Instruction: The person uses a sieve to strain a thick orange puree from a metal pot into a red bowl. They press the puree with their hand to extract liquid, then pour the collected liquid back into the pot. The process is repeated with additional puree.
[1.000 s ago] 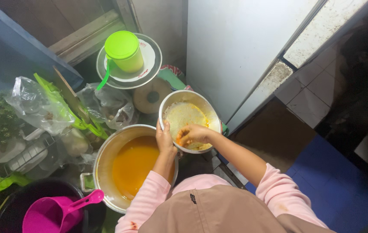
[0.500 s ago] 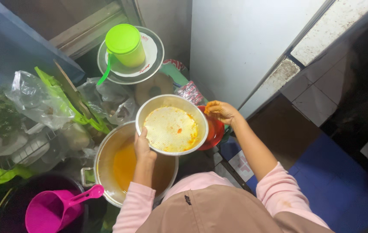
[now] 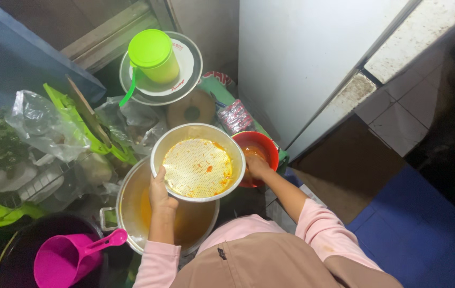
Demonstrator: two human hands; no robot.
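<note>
Left hand (image 3: 159,193): fingers clamped on the near-left rim of the round perforated metal strainer bowl (image 3: 198,169), held tilted above the large steel pot of orange liquid (image 3: 134,213).
Right hand (image 3: 257,166): closed on the red plastic bowl (image 3: 262,146), just right of the strainer.
Risk: the one-handed rim grip may slip; orange residue could drip outside the pot.

The metal strainer bowl (image 3: 198,168) covers much of the large pot (image 3: 131,208) and its orange liquid, and overlaps the left edge of the red bowl (image 3: 262,149). The right hand (image 3: 257,166) masks part of the red bowl's contents. The dark bucket (image 3: 3,256) under the pink scoop (image 3: 67,261) is cut off by the bottom edge. The contents of the plastic bags (image 3: 41,125) are indistinct.
</note>
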